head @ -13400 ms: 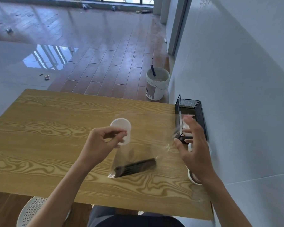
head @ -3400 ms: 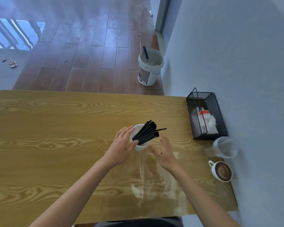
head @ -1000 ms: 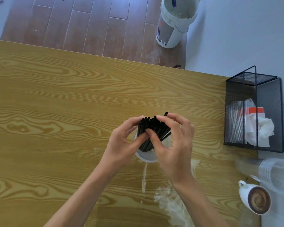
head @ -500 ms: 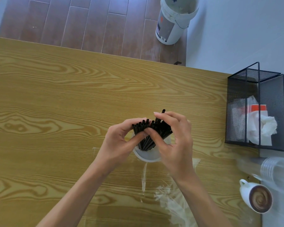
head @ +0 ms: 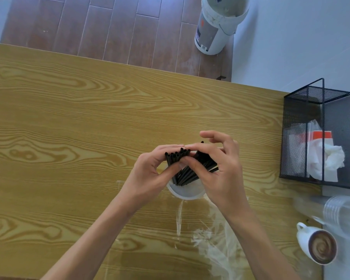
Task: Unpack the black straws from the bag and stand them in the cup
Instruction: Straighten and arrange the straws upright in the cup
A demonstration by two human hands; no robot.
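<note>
Both hands meet over the cup (head: 185,191), the left hand (head: 150,174) pinching the upper ends of the black straws (head: 183,168) and the right hand (head: 220,174) curled round the rest, whose long axes fan up and away from the wrists, not yet upright.

Cup (head: 187,194) mostly hidden behind both hands; straw (head: 185,174) lower ends unseen; bucket (head: 216,27) top cropped.
</note>
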